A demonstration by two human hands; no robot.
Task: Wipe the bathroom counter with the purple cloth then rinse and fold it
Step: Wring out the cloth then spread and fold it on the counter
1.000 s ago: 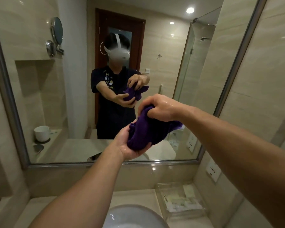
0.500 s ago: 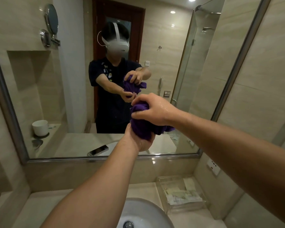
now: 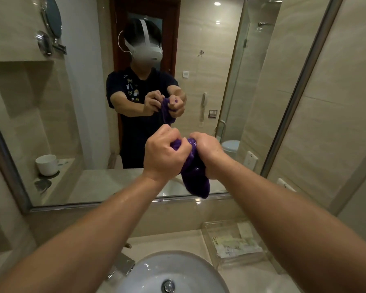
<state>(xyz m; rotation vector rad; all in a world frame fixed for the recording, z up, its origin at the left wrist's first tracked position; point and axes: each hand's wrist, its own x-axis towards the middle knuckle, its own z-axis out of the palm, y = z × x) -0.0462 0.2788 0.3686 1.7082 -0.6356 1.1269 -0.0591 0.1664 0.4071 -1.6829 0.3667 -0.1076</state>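
Observation:
A wet purple cloth (image 3: 195,176) is bunched up between both my hands, held out at chest height above the white round sink (image 3: 154,269). My left hand (image 3: 164,155) grips its upper left part in a fist. My right hand (image 3: 207,153) grips the right side, and the lower end of the cloth hangs below it. Both hands look wet. The beige counter (image 3: 178,240) lies below around the sink.
A chrome faucet (image 3: 123,265) sits left of the sink. A clear plastic tray (image 3: 235,244) with paper items stands on the counter at right. A large wall mirror (image 3: 82,144) faces me and reflects a person and a white cup. A wall socket (image 3: 285,185) is at right.
My hands went from one above the other to side by side, twisting the cloth. The view tilted down, showing more of the sink and faucet.

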